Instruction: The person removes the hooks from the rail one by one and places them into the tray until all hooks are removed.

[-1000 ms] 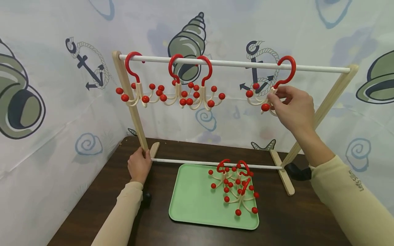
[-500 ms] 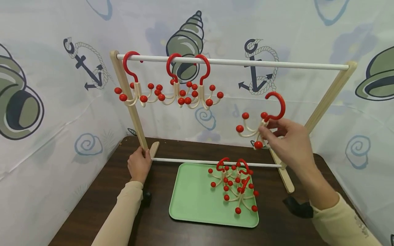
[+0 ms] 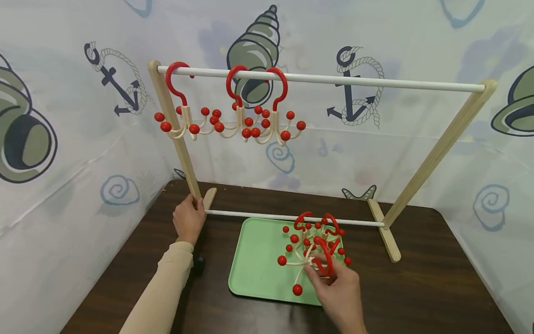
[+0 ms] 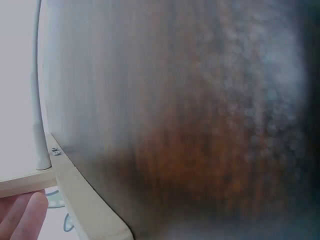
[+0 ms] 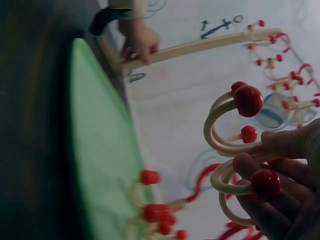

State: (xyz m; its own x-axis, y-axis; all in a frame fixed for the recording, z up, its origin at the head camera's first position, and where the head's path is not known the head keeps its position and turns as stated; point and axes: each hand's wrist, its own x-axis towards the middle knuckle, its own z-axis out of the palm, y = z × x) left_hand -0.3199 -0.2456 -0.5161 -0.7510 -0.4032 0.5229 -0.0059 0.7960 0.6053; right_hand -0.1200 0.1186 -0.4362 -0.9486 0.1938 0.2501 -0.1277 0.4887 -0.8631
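Observation:
My left hand (image 3: 189,221) grips the left wooden post (image 3: 177,139) of a hanging rack, low down near its foot. In the left wrist view, fingertips (image 4: 31,215) show beside the rack's wood. Over the right part of a green tray (image 3: 256,260), my right hand (image 3: 340,292) pinches an octopus hanger (image 3: 310,261) by its cream stem. This hanger has a red hook and curved cream arms tipped with red balls. Several like hangers (image 3: 302,236) lie on the tray behind it, partly hidden. In the right wrist view, thumb and fingers close around the held hanger's stem (image 5: 252,148).
Three octopus hangers, one at left (image 3: 186,120) and two closer together (image 3: 275,120), hang from the rack's white top bar (image 3: 375,82). A lower white bar (image 3: 258,215) runs behind the tray's far edge. The rack's right foot (image 3: 385,234) stands on the dark table (image 3: 438,278).
My right hand has brought its hanger away from the top bar, down and left to over the tray. My left hand stays on the post.

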